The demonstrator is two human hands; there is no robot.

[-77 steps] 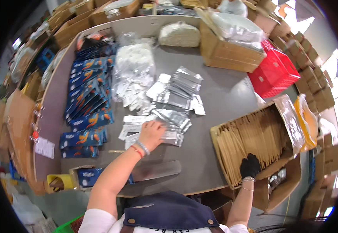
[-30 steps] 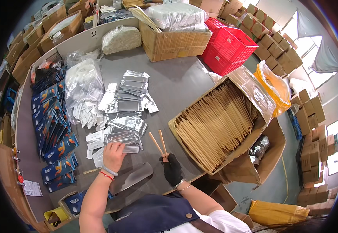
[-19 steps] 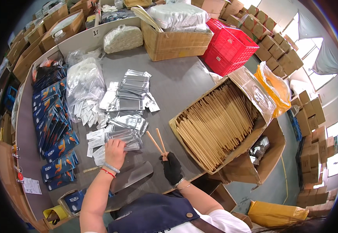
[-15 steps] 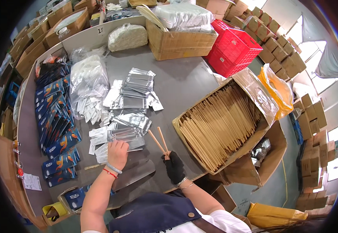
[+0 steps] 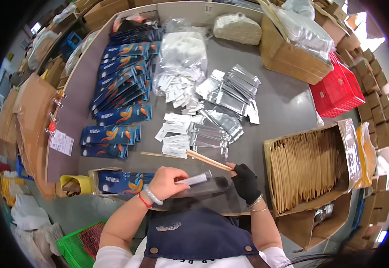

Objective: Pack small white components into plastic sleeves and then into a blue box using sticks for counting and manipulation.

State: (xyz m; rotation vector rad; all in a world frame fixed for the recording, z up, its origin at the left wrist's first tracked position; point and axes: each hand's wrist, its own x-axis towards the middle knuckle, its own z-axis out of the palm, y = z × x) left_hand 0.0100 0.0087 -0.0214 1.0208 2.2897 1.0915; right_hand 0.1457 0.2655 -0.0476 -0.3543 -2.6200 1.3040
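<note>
Close to the table's front edge, my left hand (image 5: pixel 167 182) pinches a small clear plastic sleeve (image 5: pixel 196 179) pointing right; a white strip seems to lie inside. My right hand (image 5: pixel 246 185), in a black fingerless glove, grips two thin wooden sticks (image 5: pixel 208 160) side by side. Their far ends point left, above the sleeve and apart from it. Beyond the hands lie overlapping clear sleeves (image 5: pixel 210 139) and small white packets (image 5: pixel 176 139). A dark flat strip (image 5: pixel 214 184) rests on the table under the sleeve.
Blue printed pouches (image 5: pixel 117 114) line the table's left side, and more fill a small box (image 5: pixel 123 183). At right stands a cardboard box (image 5: pixel 268 169) packed with wooden sticks (image 5: pixel 308 167). A bag of white packets (image 5: pixel 181 53), a carton (image 5: pixel 288 58) and a red crate (image 5: pixel 337 91) stand farther back.
My view has swung left. The left hand has drawn back from the sleeve pile toward me with a clear sleeve in it. The two sticks have come closer together and tilt more to the left.
</note>
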